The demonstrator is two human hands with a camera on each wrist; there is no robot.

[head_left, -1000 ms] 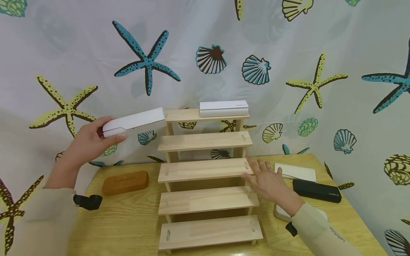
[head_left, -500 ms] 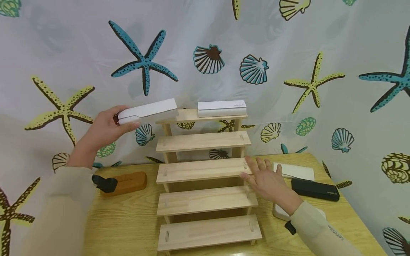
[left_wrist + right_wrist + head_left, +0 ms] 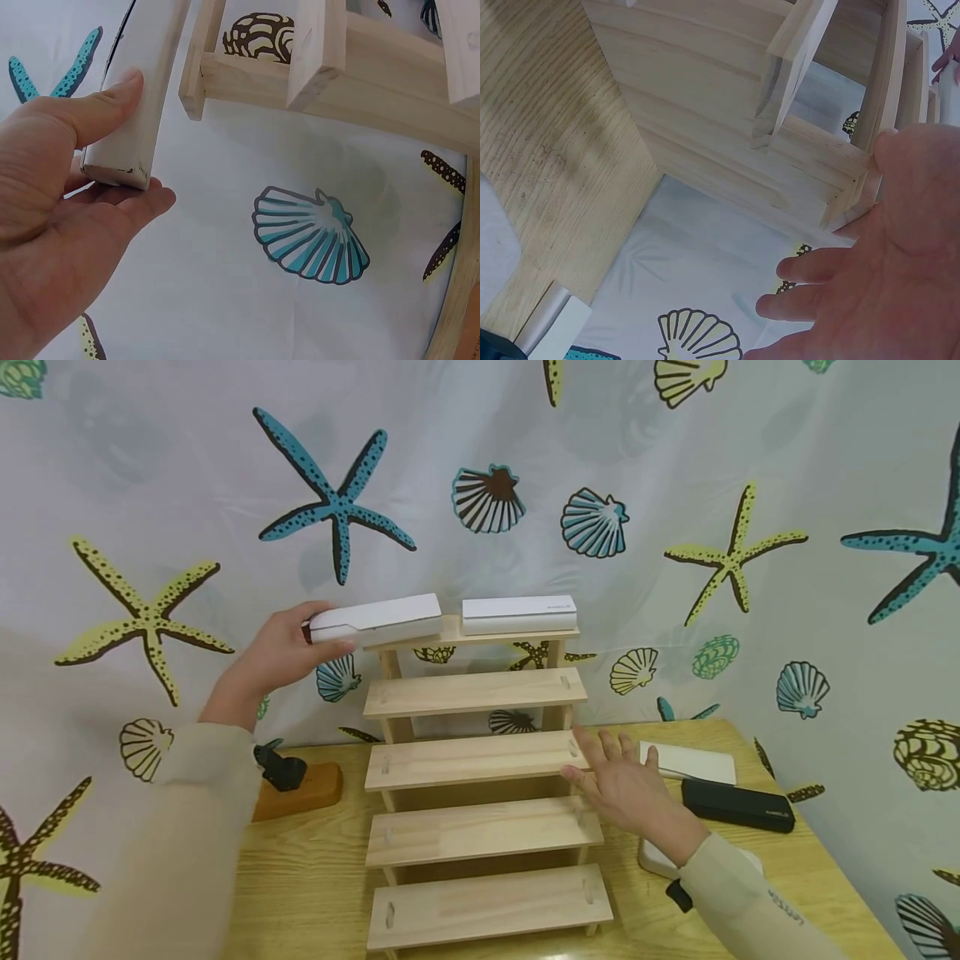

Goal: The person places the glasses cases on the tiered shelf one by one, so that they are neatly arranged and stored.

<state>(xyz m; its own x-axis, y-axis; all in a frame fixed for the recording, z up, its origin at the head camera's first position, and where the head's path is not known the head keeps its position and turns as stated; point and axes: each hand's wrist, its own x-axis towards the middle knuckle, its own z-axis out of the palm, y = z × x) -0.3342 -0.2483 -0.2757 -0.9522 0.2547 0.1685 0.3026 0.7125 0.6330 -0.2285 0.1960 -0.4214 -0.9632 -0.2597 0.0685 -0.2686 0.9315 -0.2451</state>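
My left hand (image 3: pixel 281 647) grips the left end of a white, eyeglass-case-shaped hinged case (image 3: pixel 378 620), thumb on its near side and fingers round the end. The case's right end overlaps the left part of the top step of a pale wooden stepped shelf (image 3: pixel 480 756). On that step's right half lies a second white case (image 3: pixel 519 615) with small dark lettering. My right hand (image 3: pixel 626 785) touches the right end of the middle step. Its thumb is at the front edge and the other fingers are spread; in the right wrist view the index fingertip is hidden behind the wood.
An orange-brown case (image 3: pixel 318 785) lies on the wooden table (image 3: pixel 307 893) left of the shelf. To the right lie a white case (image 3: pixel 697 764), a black case (image 3: pixel 738 806) and another white case (image 3: pixel 658 858) partly under my sleeve. A patterned curtain (image 3: pixel 480 435) hangs behind.
My left hand has carried the white case rightward to the top step's left part. The right hand stays at the middle step.
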